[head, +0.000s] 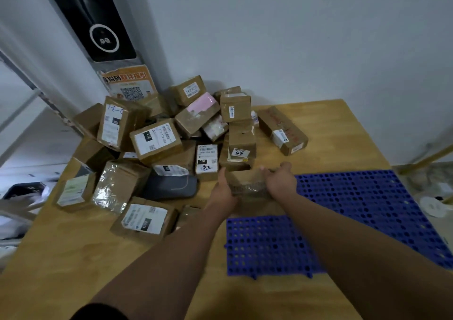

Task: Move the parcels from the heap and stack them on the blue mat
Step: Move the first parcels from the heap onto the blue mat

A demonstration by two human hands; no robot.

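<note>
A heap of several brown cardboard parcels (157, 140) with white labels fills the left and back of the wooden table (338, 133). A blue perforated mat (343, 221) lies at the front right. Between heap and mat, both hands hold one taped brown parcel (247, 192) over the mat's far left corner. My left hand (224, 192) grips its left side, thumb up. My right hand (282, 180) grips its right side, fingers curled over the top edge. The parcel is blurred.
A long brown box (282, 129) lies apart at the back right of the heap. A dark grey pouch (171, 186) sits among the parcels. A grey wall stands behind, and a locker column with a QR poster (128, 84) at the back left. Clutter lies on the floor at both sides.
</note>
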